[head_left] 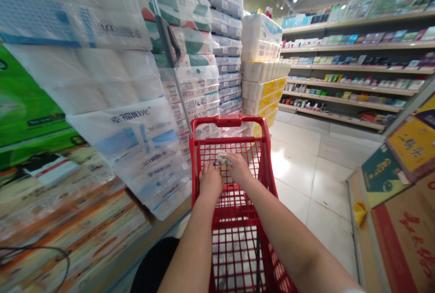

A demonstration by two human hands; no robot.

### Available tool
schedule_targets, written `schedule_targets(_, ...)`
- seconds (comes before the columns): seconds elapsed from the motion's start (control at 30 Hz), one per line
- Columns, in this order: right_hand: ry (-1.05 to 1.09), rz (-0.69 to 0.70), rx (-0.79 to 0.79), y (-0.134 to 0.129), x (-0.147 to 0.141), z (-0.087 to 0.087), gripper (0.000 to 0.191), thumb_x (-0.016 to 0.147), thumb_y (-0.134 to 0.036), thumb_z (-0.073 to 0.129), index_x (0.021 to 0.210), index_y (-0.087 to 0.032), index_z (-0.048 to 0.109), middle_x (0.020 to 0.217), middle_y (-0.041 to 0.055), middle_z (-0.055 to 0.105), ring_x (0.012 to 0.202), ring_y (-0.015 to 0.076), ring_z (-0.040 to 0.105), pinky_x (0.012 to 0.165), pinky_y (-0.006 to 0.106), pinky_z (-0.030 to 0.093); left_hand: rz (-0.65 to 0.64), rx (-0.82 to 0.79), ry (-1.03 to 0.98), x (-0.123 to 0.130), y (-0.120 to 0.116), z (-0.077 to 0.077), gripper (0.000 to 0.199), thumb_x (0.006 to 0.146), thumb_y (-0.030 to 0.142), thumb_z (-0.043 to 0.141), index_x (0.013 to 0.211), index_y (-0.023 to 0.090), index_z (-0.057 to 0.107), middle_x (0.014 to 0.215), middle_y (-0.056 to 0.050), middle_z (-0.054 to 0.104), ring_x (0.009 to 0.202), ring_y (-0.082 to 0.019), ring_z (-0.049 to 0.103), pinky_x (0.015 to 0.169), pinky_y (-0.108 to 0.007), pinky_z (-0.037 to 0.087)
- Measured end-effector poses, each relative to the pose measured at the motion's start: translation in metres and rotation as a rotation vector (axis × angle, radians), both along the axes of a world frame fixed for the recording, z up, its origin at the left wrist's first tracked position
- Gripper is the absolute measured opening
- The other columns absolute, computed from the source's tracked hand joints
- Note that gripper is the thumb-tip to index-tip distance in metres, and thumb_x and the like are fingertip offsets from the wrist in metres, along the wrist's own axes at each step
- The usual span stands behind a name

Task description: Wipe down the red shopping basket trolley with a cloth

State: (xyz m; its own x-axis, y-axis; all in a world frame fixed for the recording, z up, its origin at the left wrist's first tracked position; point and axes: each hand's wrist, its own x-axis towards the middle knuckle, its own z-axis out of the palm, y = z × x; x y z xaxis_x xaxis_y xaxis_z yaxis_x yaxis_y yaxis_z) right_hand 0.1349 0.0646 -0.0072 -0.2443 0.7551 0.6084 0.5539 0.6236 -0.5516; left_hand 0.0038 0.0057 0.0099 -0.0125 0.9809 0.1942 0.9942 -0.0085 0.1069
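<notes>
A red shopping cart (268, 161) with plastic mesh walls stands right in front of me, and both my arms reach down into it. My right hand (239, 170) is closed on a crumpled, pale patterned cloth (223, 158), pressed near the mesh at the cart's far end. Beside it, my left hand (210, 183) is at the left part of the mesh, its fingers pointing forward and slightly apart, with nothing visible in them. The fingertips are small and partly hidden, so contact with the mesh is hard to judge.
Tall stacks of wrapped tissue packs (136, 125) line the left, close to the cart. A grey pole with a handle (168, 41) leans there. Cardboard boxes (404, 220) stand at the right. Stocked shelves (353, 48) fill the back, beyond a tiled floor (302, 161).
</notes>
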Motion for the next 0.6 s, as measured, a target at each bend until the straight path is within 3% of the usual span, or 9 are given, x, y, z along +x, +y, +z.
schedule_targets(0.07, -0.009, 0.035, -0.012, -0.0014, -0.0009, 0.0003, 0.050, 0.069, 0.002, 0.049, 0.108, -0.024, 0.067, 0.108, 0.0044, 0.066, 0.102, 0.0194, 0.057, 0.096, 0.035, 0.046, -0.002, 0.009, 0.002, -0.0006, 0.0005, -0.0003, 0.038, 0.085, 0.016, 0.042, 0.114, 0.019, 0.066, 0.136, -0.011, 0.052, 0.131, -0.026, 0.040, 0.107, -0.041, 0.037)
schedule_targets(0.23, 0.064, -0.169, 0.010, 0.0003, 0.0050, 0.0015, 0.049, 0.071, 0.001, 0.047, 0.111, -0.021, 0.066, 0.111, 0.0072, 0.064, 0.105, 0.0211, 0.055, 0.094, 0.037, 0.046, -0.003, -0.003, -0.001, -0.0018, 0.0016, -0.0014, 0.037, 0.086, 0.017, 0.042, 0.112, 0.020, 0.068, 0.142, -0.008, 0.048, 0.134, -0.026, 0.036, 0.108, -0.042, 0.036)
schedule_targets(0.37, 0.001, 0.013, 0.000, -0.0010, 0.0011, -0.0002, 0.046, 0.070, 0.000, 0.051, 0.105, -0.023, 0.068, 0.107, 0.0051, 0.066, 0.101, 0.0195, 0.057, 0.094, 0.035, 0.046, -0.003, 0.007, 0.000, -0.0015, 0.0014, -0.0013, 0.038, 0.085, 0.016, 0.042, 0.112, 0.019, 0.068, 0.138, -0.011, 0.051, 0.132, -0.026, 0.039, 0.106, -0.042, 0.038)
schedule_targets(0.43, 0.014, 0.031, -0.009, -0.0005, 0.0009, -0.0001, 0.044, 0.070, -0.001, 0.052, 0.104, -0.023, 0.069, 0.106, 0.0047, 0.066, 0.100, 0.0192, 0.058, 0.094, 0.035, 0.046, -0.009, 0.010, -0.001, -0.0018, 0.0017, -0.0013, 0.037, 0.085, 0.017, 0.042, 0.112, 0.019, 0.068, 0.136, -0.011, 0.052, 0.131, -0.026, 0.040, 0.106, -0.042, 0.038)
schedule_targets(0.6, 0.119, -0.206, 0.019, 0.0044, 0.0079, 0.0010, 0.047, 0.070, 0.000, 0.047, 0.107, -0.021, 0.067, 0.108, 0.0067, 0.064, 0.101, 0.0207, 0.056, 0.093, 0.038, 0.046, -0.004, -0.010, 0.001, -0.0028, 0.0035, -0.0029, 0.036, 0.085, 0.018, 0.044, 0.112, 0.020, 0.068, 0.142, -0.008, 0.048, 0.134, -0.025, 0.037, 0.108, -0.041, 0.036)
